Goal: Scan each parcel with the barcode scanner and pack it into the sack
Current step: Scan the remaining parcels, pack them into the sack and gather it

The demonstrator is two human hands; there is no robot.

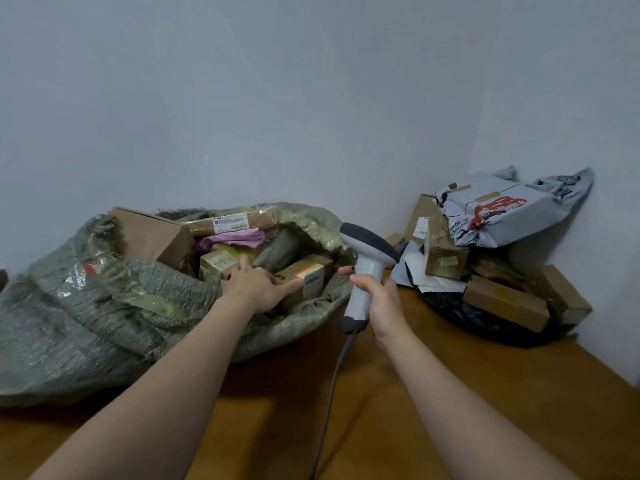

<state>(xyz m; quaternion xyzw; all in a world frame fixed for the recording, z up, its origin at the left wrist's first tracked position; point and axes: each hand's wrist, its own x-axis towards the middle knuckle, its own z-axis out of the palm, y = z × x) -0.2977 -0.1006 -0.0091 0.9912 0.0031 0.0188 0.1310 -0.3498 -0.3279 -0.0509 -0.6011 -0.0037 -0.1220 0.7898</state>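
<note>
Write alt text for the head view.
The left hand rests on a labelled box in the mouth of a green sack full of parcels; the right hand grips a corded barcode scanner. A parcel pile sits at the right of the wooden table.

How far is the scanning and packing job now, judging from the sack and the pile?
Done: several parcels already lie in the sack, among them a large brown box. In hand: the left hand rests on a labelled box at the sack's mouth, while the right hand grips the scanner. Left: a pile beside the sack, with a grey mailer and brown cartons, waits on the table.
</note>
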